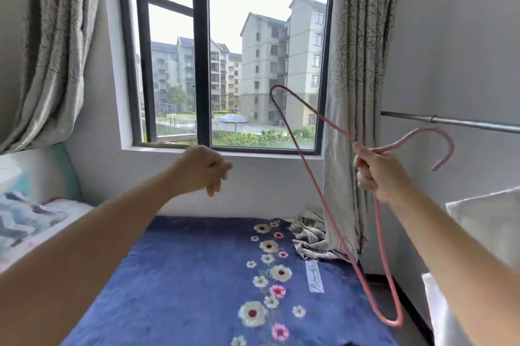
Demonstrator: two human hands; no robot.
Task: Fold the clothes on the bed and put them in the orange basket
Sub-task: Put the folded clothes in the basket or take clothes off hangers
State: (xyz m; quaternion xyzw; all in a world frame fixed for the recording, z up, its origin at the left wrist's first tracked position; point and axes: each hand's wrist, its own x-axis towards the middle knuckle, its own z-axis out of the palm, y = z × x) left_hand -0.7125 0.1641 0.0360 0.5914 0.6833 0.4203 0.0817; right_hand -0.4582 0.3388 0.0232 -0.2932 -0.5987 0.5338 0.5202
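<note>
My right hand (377,169) grips a pink wire hanger (315,196) by its neck, held up in the air at the right; its hook points right, just under a metal rail (450,121). The hanger carries no garment. My left hand (205,169) is raised in front of the window sill with its fingers loosely curled and holds nothing. Below lies the bed with a dark blue flowered blanket (197,275). A crumpled grey patterned cloth (312,238) lies at the bed's far right corner, partly behind the curtain. No orange basket is in view.
A window (225,64) with a dark frame fills the far wall, with grey curtains (351,92) at both sides. A pillow and patterned bedding (25,219) lie at the left. White fabric (484,221) shows at the right edge, under the rail.
</note>
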